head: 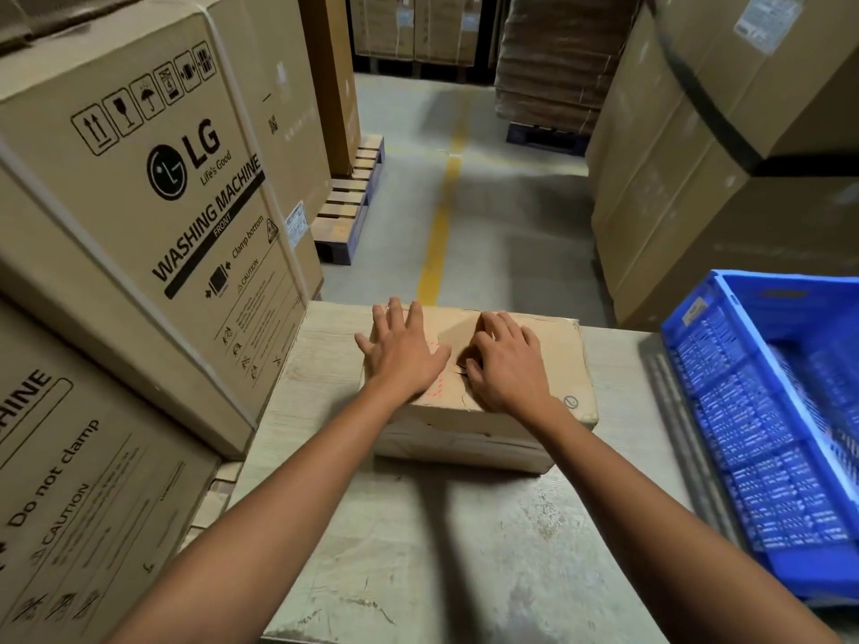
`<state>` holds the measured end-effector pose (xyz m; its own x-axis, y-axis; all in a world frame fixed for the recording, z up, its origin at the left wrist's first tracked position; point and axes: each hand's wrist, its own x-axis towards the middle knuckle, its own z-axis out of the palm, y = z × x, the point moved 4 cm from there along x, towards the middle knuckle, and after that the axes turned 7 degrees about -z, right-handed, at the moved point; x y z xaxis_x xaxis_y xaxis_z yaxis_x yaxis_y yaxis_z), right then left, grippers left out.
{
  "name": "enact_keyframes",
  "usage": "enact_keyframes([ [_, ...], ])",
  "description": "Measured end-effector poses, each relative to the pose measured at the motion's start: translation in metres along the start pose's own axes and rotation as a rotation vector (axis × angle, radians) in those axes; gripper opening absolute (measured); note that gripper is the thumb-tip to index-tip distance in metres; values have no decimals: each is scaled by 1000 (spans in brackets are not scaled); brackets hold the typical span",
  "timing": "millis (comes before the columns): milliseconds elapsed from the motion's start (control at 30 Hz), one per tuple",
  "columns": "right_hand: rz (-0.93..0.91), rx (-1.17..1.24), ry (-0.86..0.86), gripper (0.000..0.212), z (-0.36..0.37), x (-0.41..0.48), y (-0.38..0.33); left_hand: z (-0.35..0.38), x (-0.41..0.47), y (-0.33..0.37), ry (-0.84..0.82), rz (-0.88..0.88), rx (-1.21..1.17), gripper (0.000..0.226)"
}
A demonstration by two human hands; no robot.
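A small worn cardboard box (564,364) lies on a pale worktable (418,527), near its far edge. My left hand (402,350) rests flat on the box's top with straight, spread fingers. Just to the right of it, my right hand (509,364) also lies on the top; its fingers are bent with the tips pressing at the flap seam in the middle. Whether they pinch a flap edge I cannot tell. Both forearms reach in from the bottom of the view.
Big washing-machine cartons (153,202) are stacked close on the left. A blue plastic crate (767,434) stands tilted at the table's right. More cartons (720,178) rise on the right. Beyond the table runs a concrete aisle with a yellow line (441,225), with wooden pallets (348,206) beside it.
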<state>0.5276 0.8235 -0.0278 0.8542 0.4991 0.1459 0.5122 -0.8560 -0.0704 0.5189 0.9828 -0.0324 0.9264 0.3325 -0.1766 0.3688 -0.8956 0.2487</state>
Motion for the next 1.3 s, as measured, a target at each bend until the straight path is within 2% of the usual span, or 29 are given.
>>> enact_keyframes([
  [67,-25,-9,-92,62,6,0,3,-3,1,7,49,-15,65,79],
  [133,-31,-4,-150,56,7,-1,5,-7,3,14,112,-13,90,69],
  [200,-23,-3,-106,42,1,1,6,-9,7,15,144,-6,82,61],
  [300,76,38,33,30,-8,8,1,-9,14,6,144,40,56,63],
  [400,74,115,119,40,-6,17,-14,-13,15,-10,150,89,-62,67],
  [467,-45,72,19,54,4,23,-25,-13,12,-16,116,111,-91,68],
  [567,-114,57,-202,60,16,30,-23,-6,13,-16,-45,179,36,76],
  [667,-134,42,-240,60,18,32,-18,-5,18,-15,-78,208,140,75],
  [733,-139,89,-190,59,16,33,-18,-4,14,-10,-49,225,154,68],
  [767,-119,156,-131,56,13,33,-17,-3,10,-7,-23,256,159,63],
  [833,36,261,16,42,5,29,-7,-2,4,-2,27,354,146,55],
  [867,145,246,45,44,4,26,1,-1,4,-2,32,401,134,54],
  [933,312,148,-48,62,9,18,11,0,5,-4,6,448,136,58],
  [1000,339,102,-93,71,13,17,12,1,6,-6,-28,442,190,65],
  [1100,302,107,-64,72,6,21,14,2,7,-2,-57,420,234,63],
  [1233,190,77,-135,66,3,6,31,-3,0,-1,94,435,92,49],
  [1300,231,49,-140,65,5,-10,32,-6,-4,-5,221,416,-28,39],
])
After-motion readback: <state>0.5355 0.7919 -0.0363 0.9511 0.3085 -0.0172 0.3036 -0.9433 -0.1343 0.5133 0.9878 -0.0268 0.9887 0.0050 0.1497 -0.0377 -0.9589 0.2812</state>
